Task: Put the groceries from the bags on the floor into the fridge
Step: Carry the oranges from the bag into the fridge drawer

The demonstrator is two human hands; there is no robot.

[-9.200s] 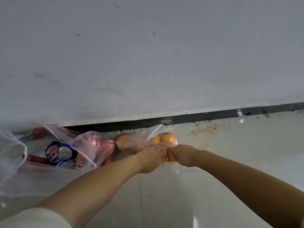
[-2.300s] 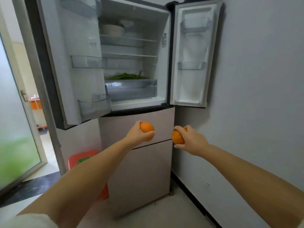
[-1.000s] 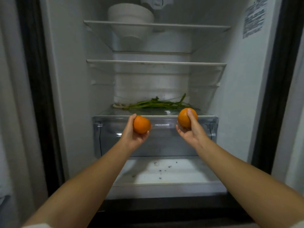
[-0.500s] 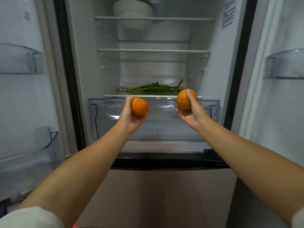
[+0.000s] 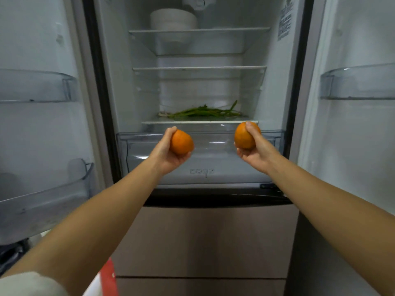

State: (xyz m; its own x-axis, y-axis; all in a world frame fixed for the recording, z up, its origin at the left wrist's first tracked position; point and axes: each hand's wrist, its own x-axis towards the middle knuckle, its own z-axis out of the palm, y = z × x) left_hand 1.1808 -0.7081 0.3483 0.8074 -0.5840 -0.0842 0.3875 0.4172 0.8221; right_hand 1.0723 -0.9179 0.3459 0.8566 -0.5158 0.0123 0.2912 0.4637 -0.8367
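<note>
Nearest the camera, a white sleeve [image 5: 32,284] sits at the lower left corner, and both bare forearms stretch forward from the bottom edge. Beside the left arm, low down, there's a sliver of something red [image 5: 109,274]; what it is I cannot tell.

Out at the ends of those arms: the left hand [image 5: 165,153] cups the left orange [image 5: 181,142] from below, thumb laid over its top and the fingers curled under it. The right hand [image 5: 254,151] grasps the right orange [image 5: 244,135], thumb pressed over the top, fingers wrapped behind. Both oranges are held in the air, well apart from each other, in front of the clear crisper drawer [image 5: 136,150] of the open fridge [image 5: 205,238], neither one touching it.

On either side, the doors stand wide: the left door carries two clear bins [image 5: 36,86], one above the other, and the right door shows one bin [image 5: 359,82].

Further in, just above the drawer, the lowest shelf [image 5: 149,122] holds a bunch of green stalks [image 5: 205,112] lying flat toward the back. Above that, a middle shelf [image 5: 198,68] spans the compartment. Up top, a white bowl [image 5: 173,19] rests on the highest shelf, left of centre. A printed label [image 5: 285,25] is stuck on the right inner wall, too blurred to read.
</note>
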